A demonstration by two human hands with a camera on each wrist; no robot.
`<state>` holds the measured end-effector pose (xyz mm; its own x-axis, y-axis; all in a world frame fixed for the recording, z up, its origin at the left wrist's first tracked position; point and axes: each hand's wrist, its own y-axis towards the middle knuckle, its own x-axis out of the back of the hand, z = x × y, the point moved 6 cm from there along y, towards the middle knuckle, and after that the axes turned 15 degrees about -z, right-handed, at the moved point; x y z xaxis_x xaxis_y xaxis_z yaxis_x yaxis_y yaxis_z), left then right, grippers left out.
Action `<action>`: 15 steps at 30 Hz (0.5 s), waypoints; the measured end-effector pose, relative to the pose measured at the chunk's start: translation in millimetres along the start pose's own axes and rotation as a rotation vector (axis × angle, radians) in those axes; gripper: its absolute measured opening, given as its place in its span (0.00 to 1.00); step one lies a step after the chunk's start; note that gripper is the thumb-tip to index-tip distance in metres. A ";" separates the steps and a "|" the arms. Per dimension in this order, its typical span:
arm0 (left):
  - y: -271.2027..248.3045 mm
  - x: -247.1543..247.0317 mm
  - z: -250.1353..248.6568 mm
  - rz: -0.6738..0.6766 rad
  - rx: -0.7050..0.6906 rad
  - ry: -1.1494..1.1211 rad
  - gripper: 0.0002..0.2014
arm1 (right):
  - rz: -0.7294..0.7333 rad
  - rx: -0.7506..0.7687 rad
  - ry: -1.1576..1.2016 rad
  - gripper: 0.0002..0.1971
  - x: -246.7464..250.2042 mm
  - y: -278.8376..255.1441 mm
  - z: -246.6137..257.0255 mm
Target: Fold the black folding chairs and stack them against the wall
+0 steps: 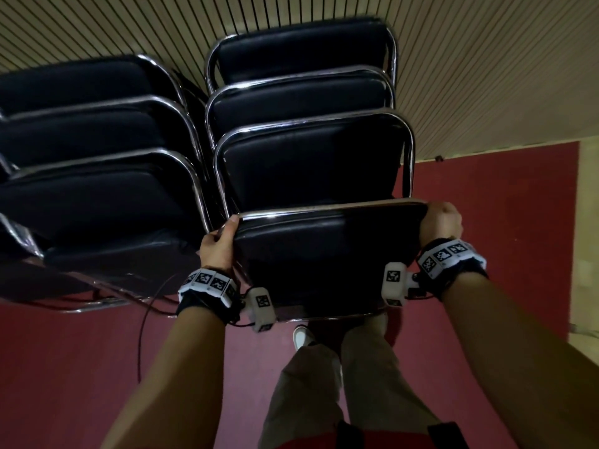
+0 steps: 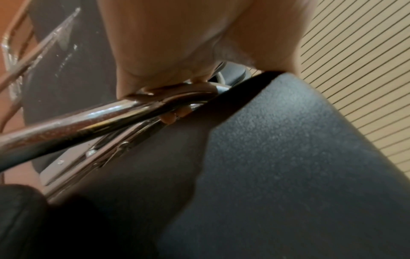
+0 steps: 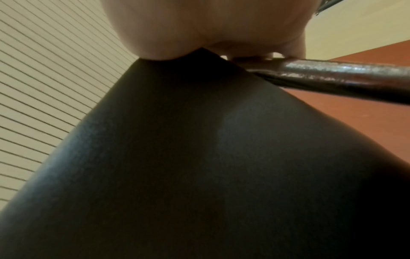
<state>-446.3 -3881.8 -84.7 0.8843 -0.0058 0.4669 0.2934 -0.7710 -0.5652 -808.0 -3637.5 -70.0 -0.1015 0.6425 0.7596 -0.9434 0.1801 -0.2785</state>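
I hold a folded black chair (image 1: 324,254) with a chrome frame by its top corners, just in front of a row of folded chairs (image 1: 308,137) that lean on the slatted wall (image 1: 486,76). My left hand (image 1: 218,246) grips the chair's left corner, fingers curled round the chrome tube (image 2: 77,122). My right hand (image 1: 440,222) grips the right corner, wrapped over the padded back (image 3: 199,149) and the tube (image 3: 343,77). A second row of folded black chairs (image 1: 90,157) leans to the left.
Red carpet (image 1: 502,254) covers the floor. My legs and a white shoe (image 1: 303,337) stand right under the held chair. A thin dark cable (image 1: 144,325) trails on the floor at the left. A pale floor strip (image 1: 588,222) runs along the right edge.
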 end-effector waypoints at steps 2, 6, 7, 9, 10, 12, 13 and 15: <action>2.5 -2.9 -4.8 -0.005 0.013 0.018 0.40 | 0.024 0.017 -0.003 0.18 -4.4 4.4 9.9; 9.9 -8.5 -11.3 -0.040 0.035 -0.012 0.37 | 0.070 0.023 0.004 0.18 -17.2 10.9 23.3; 10.6 -11.5 -13.0 -0.042 0.046 -0.020 0.35 | 0.079 0.018 0.010 0.18 -20.8 12.2 25.1; 9.1 -17.6 -18.2 -0.036 0.044 -0.011 0.31 | 0.102 0.017 0.019 0.17 -26.7 14.3 28.9; 9.0 -20.7 -20.5 -0.031 0.042 -0.005 0.29 | 0.119 0.027 0.011 0.17 -29.5 15.4 31.1; 11.2 -25.4 -23.8 -0.018 0.063 -0.006 0.26 | 0.153 0.058 -0.028 0.21 -34.3 16.9 37.1; 12.9 -26.5 -25.2 -0.011 0.070 -0.004 0.27 | 0.173 0.077 -0.050 0.22 -37.4 18.6 39.1; 17.6 -28.8 -27.5 -0.003 0.067 0.005 0.30 | 0.212 0.123 -0.079 0.23 -42.9 22.7 42.7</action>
<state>-476.6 -3912.7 -89.4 0.8815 -0.0065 0.4721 0.3200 -0.7270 -0.6075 -838.6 -3692.8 -83.9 -0.3209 0.5955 0.7364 -0.9292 -0.0474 -0.3666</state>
